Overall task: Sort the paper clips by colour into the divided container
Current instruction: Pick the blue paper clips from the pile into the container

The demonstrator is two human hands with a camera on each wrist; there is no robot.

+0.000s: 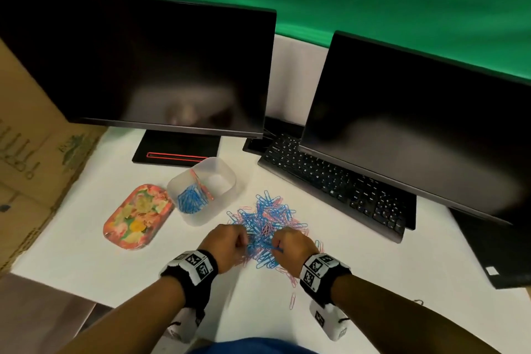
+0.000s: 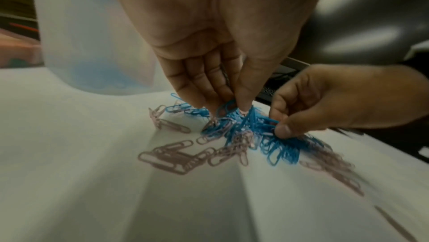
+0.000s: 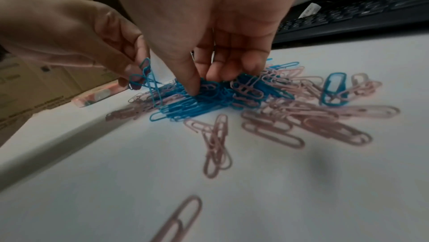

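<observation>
Starting at the left, I am seeing the divided container (image 1: 201, 190) standing on the white table (image 1: 86, 253) just beside a floral lid (image 1: 138, 217). Its left compartment is holding a heap of blue clips (image 1: 191, 200) with a few pink ones leaning along the divider; the right compartment is looking bare.

Next, my left hand (image 1: 227, 244) is working at the near-left edge of the loose pile (image 1: 267, 224). In the right wrist view its fingers (image 3: 137, 62) are pinching a small tangle of blue clips (image 3: 145, 77) that is hanging off the table, long axes pointing roughly downward.

My right hand (image 1: 293, 247) is reaching into the middle of the pile, thumb and fingertips (image 3: 192, 84) narrowed and pressing onto blue clips (image 3: 197, 106) there; I cannot tell whether it is actually gripping one.

The clips are lying flat, pink (image 3: 274, 132) and blue mixed, long axes pointing every which way, with a few pink strays (image 3: 216, 145) nearer me.

I am judging these as very light, stiff wire pieces with a slick coating: they are hooking into one another, so a lift is likely dragging neighbours along. I am thinking the best hold is a fingertip pinch across one rounded end, sliding a clip clear along its own length before lifting.
</observation>
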